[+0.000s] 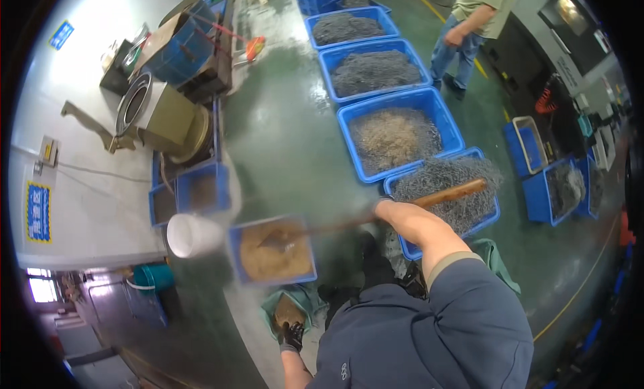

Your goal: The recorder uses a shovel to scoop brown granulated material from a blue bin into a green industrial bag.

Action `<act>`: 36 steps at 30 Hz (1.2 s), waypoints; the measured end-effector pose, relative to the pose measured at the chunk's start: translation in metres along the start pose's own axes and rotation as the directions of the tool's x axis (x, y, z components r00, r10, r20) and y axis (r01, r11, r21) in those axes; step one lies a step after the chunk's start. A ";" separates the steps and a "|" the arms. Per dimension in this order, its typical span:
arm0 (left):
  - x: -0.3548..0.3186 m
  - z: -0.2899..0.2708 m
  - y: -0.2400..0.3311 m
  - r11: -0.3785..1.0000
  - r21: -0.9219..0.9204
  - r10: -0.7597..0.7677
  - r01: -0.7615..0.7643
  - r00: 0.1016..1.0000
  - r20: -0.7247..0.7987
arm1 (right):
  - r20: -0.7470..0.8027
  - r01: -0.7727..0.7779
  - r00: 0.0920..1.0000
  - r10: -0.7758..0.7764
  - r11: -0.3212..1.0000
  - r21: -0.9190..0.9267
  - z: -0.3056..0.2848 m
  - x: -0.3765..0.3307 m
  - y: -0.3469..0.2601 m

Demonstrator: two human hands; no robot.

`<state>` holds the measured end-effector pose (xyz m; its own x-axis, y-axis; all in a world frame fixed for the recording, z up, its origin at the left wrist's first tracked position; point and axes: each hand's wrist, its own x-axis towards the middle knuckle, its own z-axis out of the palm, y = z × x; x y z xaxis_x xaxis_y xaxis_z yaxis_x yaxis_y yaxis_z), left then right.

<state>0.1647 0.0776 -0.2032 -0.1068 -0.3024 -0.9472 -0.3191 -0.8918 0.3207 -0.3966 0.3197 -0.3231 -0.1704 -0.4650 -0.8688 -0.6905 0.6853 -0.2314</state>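
— Navy shirt [416,335] nearest us, lower centre. Our right hand [384,202] closed round the shovel [459,189]; blade [277,239] in tan grit [275,265], blue tub [236,255], left of centre.
— And the left?
— Gloved left hand [292,335] at the green sack [310,302], lower frame; finger closure, we can't tell. We'd keep the blade level, strokes short.
— Ground?
— Glossy green floor [288,147]; tub row [439,114] upper centre, co-worker [486,10] upper right.

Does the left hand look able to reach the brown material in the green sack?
Probably yes: the gloved left hand is at the edge of the green sack, whose mouth looks open, leaving the brown material exposed.
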 end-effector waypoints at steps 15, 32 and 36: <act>0.013 -0.024 -0.038 0.918 -0.396 -0.002 -0.010 1.000 -0.029 | -0.070 -0.039 0.997 0.015 0.936 -0.349 -0.096 -0.109 -0.114; 0.093 -0.129 -0.073 0.884 -0.464 -0.094 0.051 0.993 -0.069 | -0.494 -0.129 0.707 -0.506 0.595 -0.793 -0.209 -0.243 -0.275; 0.113 -0.143 -0.085 0.784 -0.598 -0.085 0.164 0.984 0.158 | -0.441 -0.184 0.856 -0.270 0.638 -0.748 -0.206 -0.262 -0.317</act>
<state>0.3143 0.0713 -0.3371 -0.2273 -0.1687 -0.9591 0.2957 -0.9503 0.0971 -0.2773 0.1088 0.0679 -0.2697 -0.8302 -0.4879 -0.9347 0.1038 0.3401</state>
